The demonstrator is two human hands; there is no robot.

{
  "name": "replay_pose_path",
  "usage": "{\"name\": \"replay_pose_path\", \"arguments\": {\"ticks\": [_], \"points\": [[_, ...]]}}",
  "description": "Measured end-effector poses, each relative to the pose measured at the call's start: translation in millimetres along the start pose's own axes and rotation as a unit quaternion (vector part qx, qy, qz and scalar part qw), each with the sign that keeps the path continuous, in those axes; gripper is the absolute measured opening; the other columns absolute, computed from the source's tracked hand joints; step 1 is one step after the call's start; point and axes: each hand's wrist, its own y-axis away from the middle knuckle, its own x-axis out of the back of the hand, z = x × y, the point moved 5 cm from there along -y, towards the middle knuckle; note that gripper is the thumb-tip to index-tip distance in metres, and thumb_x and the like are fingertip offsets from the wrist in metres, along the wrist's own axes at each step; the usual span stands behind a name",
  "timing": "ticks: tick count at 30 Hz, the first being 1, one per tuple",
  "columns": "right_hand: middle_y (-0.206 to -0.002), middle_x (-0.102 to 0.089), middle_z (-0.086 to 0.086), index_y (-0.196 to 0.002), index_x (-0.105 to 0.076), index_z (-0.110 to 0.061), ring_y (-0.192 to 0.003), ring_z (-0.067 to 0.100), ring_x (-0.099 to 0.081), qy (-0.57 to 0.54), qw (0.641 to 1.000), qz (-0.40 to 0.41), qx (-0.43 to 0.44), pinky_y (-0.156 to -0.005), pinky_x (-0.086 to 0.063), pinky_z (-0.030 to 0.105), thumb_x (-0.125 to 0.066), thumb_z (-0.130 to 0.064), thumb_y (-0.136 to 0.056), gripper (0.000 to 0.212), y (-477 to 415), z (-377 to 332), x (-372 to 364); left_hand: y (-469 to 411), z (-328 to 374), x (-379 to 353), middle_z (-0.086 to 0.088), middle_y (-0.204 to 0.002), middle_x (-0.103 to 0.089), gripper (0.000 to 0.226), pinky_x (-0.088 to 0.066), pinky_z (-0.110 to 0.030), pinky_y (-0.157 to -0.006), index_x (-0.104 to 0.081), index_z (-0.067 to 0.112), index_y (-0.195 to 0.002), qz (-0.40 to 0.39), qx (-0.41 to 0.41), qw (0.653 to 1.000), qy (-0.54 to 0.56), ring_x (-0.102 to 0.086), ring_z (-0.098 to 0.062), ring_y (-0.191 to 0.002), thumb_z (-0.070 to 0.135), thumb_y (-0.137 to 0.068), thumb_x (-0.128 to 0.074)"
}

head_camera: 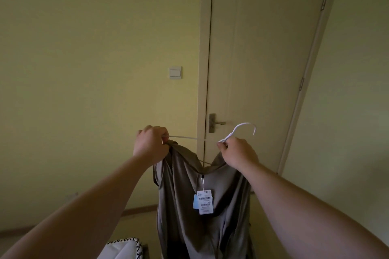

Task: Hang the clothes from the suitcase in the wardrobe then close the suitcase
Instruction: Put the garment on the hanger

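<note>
Two pinches hold the white hanger crosswise: left hand at its arm-tip with the taupe garment shoulder, right hand under the hook.

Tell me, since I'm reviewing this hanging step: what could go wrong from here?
The arm of the hanger runs bare above the garment; only the left hand bunches the shoulder against it, so the fabric might slip off on release. The right hand pinches just the thin neck below the hook, so the hanger could twist. The dangling tag may snag.
</note>
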Motion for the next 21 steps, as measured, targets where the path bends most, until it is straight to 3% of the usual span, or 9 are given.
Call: {"name": "replay_pose_path", "arguments": {"ticks": [3,5,7,9,12,14,16,18,21], "points": [[-0.098,-0.069,0.008,-0.102,-0.071,-0.019,-0.093,0.033,-0.065,0.014,1.0,-0.007,0.019,-0.069,-0.046,0.031,-0.042,-0.05,-0.098,0.042,3,1,-9,5,-2,0,0.009,-0.101,-0.064,0.023,-0.032,-0.037,-0.097,-0.059,0.026,-0.086,0.031,-0.008,0.999,-0.016,-0.048,-0.02,-0.112,0.01,-0.069,-0.064],[-0.101,-0.068,0.011,-0.103,-0.07,-0.017,-0.097,0.034,-0.064,0.0,1.0,-0.001,-0.014,-0.069,-0.041,0.03,-0.041,-0.047,-0.1,0.042,3,6,-12,12,2,4,0.0,-0.135,-0.049,0.048,-0.023,-0.045,-0.109,-0.053,0.024,-0.107,0.087,-0.001,0.996,-0.023,-0.032,-0.025,-0.134,0.01,-0.063,-0.064],[-0.103,-0.068,0.013,-0.103,-0.069,-0.013,-0.098,0.034,-0.063,-0.029,0.998,0.012,-0.059,-0.069,-0.038,0.03,-0.039,-0.044,-0.102,0.043,2,12,-10,18,4,7,-0.008,-0.149,-0.029,0.061,-0.02,-0.05,-0.112,-0.045,0.019,-0.116,0.146,0.003,0.989,-0.004,-0.022,-0.031,-0.141,0.003,-0.058,-0.057],[-0.105,-0.068,0.017,-0.102,-0.068,-0.008,-0.1,0.035,-0.063,-0.073,0.993,0.027,-0.087,-0.069,-0.038,0.03,-0.037,-0.04,-0.103,0.045,-2,18,-7,18,2,5,-0.01,-0.141,-0.034,0.052,-0.033,-0.049,-0.106,-0.046,0.014,-0.106,0.143,0.011,0.989,0.049,-0.035,-0.034,-0.13,-0.007,-0.058,-0.05],[-0.106,-0.068,0.02,-0.101,-0.069,-0.004,-0.103,0.036,-0.061,-0.182,0.974,0.076,-0.107,-0.079,-0.043,0.034,-0.034,-0.038,-0.104,0.049,-6,20,4,17,-14,-9,-0.003,-0.107,-0.051,0.039,-0.052,-0.042,-0.074,-0.043,0.021,-0.072,0.061,0.032,0.99,0.127,-0.055,-0.033,-0.093,-0.016,-0.062,-0.044],[-0.096,-0.069,0.016,-0.091,-0.073,-0.011,-0.094,0.034,-0.062,-0.302,0.937,0.127,-0.123,-0.079,-0.047,0.035,-0.035,-0.04,-0.104,0.049,-6,18,11,23,-21,-21,0.0,-0.099,-0.056,0.043,-0.052,-0.038,-0.066,-0.038,0.028,-0.06,0.02,0.0,0.993,0.113,-0.058,-0.03,-0.084,-0.013,-0.063,-0.048],[-0.082,-0.066,0.01,-0.072,-0.071,-0.019,-0.08,0.027,-0.06,-0.434,0.874,0.157,-0.15,-0.071,-0.045,0.032,-0.039,-0.042,-0.103,0.05,-4,13,15,29,-28,-37,0.004,-0.105,-0.061,0.04,-0.052,-0.033,-0.068,-0.045,0.03,-0.055,-0.05,-0.011,0.996,0.074,-0.061,-0.026,-0.088,-0.007,-0.066,-0.054],[-0.08,-0.065,0.007,-0.062,-0.072,-0.023,-0.077,0.024,-0.059,-0.546,0.81,0.137,-0.164,-0.075,-0.05,0.034,-0.043,-0.044,-0.101,0.053,-7,5,17,34,-40,-56,0.006,-0.108,-0.063,0.042,-0.052,-0.03,-0.076,-0.055,0.037,-0.058,-0.124,0.012,0.99,0.067,-0.063,-0.024,-0.095,-0.004,-0.067,-0.055],[-0.077,-0.069,0.005,-0.056,-0.072,-0.024,-0.078,0.025,-0.063,-0.657,0.737,0.067,-0.144,-0.089,-0.052,0.045,-0.048,-0.044,-0.099,0.054,-14,-14,18,39,-53,-82,0.0,-0.122,-0.06,0.047,-0.044,-0.026,-0.095,-0.068,0.035,-0.104,-0.193,0.002,0.981,0.023,-0.059,-0.024,-0.112,-0.001,-0.08,-0.051]]}}
